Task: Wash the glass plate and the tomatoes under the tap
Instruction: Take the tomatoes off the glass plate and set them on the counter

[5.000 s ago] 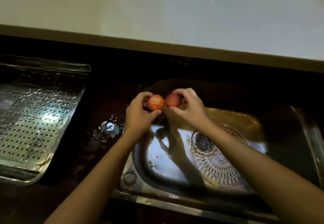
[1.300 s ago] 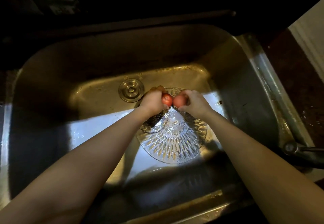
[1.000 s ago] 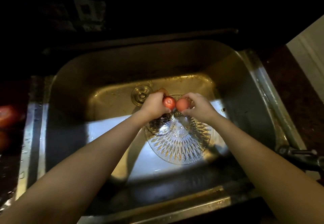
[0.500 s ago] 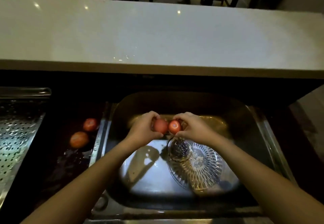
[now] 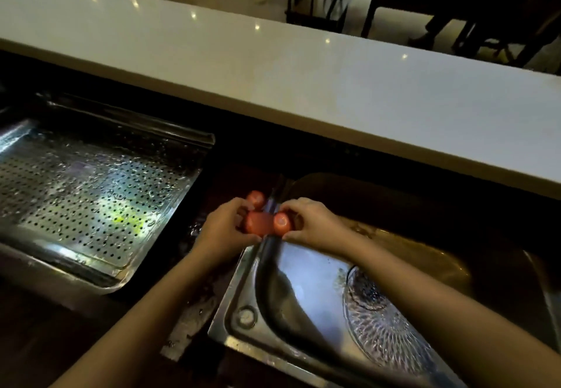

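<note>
Glass plate point(image 5: 383, 336) in sink point(image 5: 240, 289), tray point(image 5: 91, 190) left

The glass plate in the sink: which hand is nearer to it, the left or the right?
Right. The right hand, holding a tomato, is over the left edge of the sink, beyond the glass plate; the left hand, holding another tomato, is farther left, over the counter.

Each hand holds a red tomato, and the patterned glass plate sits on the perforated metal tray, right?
Not quite: the head view shows the patterned glass plate lying in the steel sink, not on the perforated metal tray. The left hand and right hand do each hold a red tomato.
</note>
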